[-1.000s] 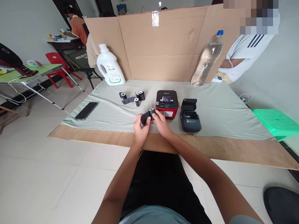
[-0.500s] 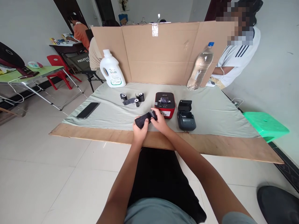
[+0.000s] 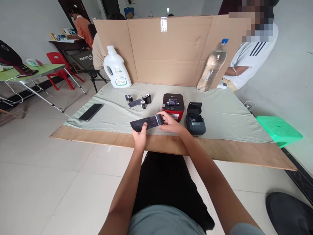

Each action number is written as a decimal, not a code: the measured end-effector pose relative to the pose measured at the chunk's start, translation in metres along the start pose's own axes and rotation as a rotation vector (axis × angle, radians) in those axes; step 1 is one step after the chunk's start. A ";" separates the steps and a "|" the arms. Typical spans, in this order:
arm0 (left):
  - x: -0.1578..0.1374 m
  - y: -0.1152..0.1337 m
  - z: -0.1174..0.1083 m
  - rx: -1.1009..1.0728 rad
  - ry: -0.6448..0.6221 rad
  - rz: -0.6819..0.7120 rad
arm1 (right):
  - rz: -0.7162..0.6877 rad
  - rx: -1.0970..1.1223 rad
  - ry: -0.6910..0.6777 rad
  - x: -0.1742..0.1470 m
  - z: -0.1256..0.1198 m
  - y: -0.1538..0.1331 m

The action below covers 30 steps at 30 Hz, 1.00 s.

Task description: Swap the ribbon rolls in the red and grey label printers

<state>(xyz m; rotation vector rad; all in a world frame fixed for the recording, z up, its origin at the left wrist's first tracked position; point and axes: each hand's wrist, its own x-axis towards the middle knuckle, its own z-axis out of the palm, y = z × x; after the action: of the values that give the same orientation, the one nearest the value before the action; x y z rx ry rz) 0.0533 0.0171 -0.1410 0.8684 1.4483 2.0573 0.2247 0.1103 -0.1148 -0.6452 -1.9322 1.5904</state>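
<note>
A low wooden counter (image 3: 244, 156) lies over pale floor tiles (image 3: 49, 182), most of it covered by a grey-green cloth (image 3: 227, 117), with a folded cardboard screen (image 3: 171, 52) standing along its far edge. Above the near edge of the cloth, the right hand (image 3: 171, 122) has its grip closed on a small black roll (image 3: 160, 119), while the left hand (image 3: 140, 135) pinches the free end of the dark strip (image 3: 144, 123) drawn out from it, so the strip hangs stretched between the two hands. Just behind the right hand sits a red printer (image 3: 173, 105), with a black printer (image 3: 195, 119), lid raised, beside it. Further left lie more small rolls (image 3: 139, 101) and a phone (image 3: 90, 111). A white jug (image 3: 116, 69) and a clear bottle (image 3: 212, 67) stand against the cardboard. Beyond the screen a person in a white shirt (image 3: 249, 62) sits; to the left stand a green table (image 3: 31, 70) and red chair (image 3: 57, 65), and a green stool (image 3: 278, 129) stands to the right.
</note>
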 end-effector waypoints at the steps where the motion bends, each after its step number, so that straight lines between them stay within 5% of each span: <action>1: 0.000 -0.001 -0.001 -0.014 0.007 0.000 | 0.016 0.020 -0.015 -0.002 -0.003 -0.003; 8: -0.007 -0.007 -0.008 -0.012 0.048 -0.124 | 0.041 0.144 -0.018 -0.009 -0.011 -0.015; 11: -0.012 -0.004 -0.009 0.055 -0.051 -0.062 | 0.034 0.126 0.034 -0.007 -0.010 -0.012; 15: -0.015 0.002 -0.012 0.162 -0.259 0.116 | 0.014 -0.040 0.135 -0.006 -0.006 -0.007; 20: -0.038 0.007 -0.021 0.226 -0.359 0.208 | -0.101 -0.411 0.259 -0.032 -0.009 -0.011; 25: -0.091 0.011 -0.007 0.251 -0.619 0.219 | -0.221 -0.706 0.415 -0.086 -0.053 -0.036; 30: -0.132 0.012 0.030 0.209 -0.921 0.223 | -0.069 -0.993 0.452 -0.113 -0.123 -0.050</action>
<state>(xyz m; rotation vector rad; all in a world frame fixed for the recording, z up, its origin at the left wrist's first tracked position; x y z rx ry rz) 0.1650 -0.0589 -0.1524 1.8118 1.0546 1.2969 0.3902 0.1137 -0.0595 -1.1667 -2.2406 0.2803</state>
